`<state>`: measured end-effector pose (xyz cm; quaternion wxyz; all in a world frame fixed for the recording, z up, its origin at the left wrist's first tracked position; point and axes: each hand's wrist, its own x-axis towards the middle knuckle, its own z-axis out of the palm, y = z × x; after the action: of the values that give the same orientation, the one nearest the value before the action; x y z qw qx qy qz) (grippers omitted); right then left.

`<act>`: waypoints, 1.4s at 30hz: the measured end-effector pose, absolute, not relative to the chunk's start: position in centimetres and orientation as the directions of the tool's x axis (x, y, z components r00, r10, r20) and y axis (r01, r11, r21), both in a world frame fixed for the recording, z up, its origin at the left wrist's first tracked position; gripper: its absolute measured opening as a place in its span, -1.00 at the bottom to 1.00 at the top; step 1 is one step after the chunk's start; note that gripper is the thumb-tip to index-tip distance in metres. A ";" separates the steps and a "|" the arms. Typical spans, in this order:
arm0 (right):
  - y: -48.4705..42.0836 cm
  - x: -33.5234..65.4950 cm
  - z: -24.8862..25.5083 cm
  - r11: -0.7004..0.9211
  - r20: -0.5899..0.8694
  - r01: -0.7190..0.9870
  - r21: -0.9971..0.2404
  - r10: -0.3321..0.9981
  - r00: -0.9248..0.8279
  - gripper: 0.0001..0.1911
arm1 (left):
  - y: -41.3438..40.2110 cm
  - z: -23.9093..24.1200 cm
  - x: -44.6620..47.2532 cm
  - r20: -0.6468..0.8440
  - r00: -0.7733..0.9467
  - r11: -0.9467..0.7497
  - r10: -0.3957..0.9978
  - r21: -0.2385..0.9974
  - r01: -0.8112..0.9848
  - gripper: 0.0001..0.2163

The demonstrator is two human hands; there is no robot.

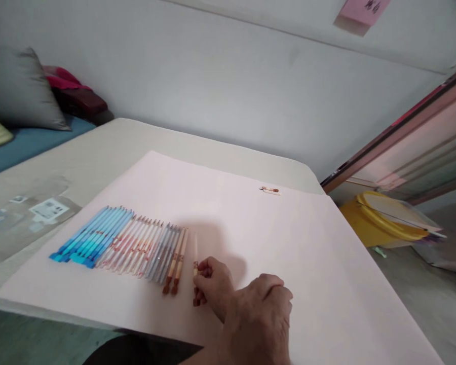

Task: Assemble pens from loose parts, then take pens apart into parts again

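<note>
A row of pens [129, 243] lies side by side on a pale pink sheet [289, 243]: blue ones at the left, then pink, grey and two orange-brown ones. Just right of the row, my left hand [213, 284] is closed round one more orange-brown pen [195, 251], which lies parallel to the others with its brown end toward me. My right hand [260, 317] sits close beside and partly over the left one. Its fingers are curled under and whatever is in them is hidden.
A small brown-tipped piece [269, 190] lies alone near the sheet's far edge. The sheet covers a beige table [99, 147] with taped labels [45, 209] at left. A yellow tub [380, 220] stands on the floor at right. Cushions [19, 91] lie at far left.
</note>
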<state>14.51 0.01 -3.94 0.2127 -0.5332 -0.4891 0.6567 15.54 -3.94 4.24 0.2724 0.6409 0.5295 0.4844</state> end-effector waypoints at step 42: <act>-0.7 11.2 -3.3 -0.072 -0.232 0.489 -0.870 0.932 -0.277 -0.85 | -2.7 4.1 14.0 0.204 0.115 -0.234 0.972 0.846 0.480 -0.83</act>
<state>11.15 -0.65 -3.34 0.2323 -0.5547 -0.6405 0.4777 14.05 -2.72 4.14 0.3112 0.6786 0.5350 0.3955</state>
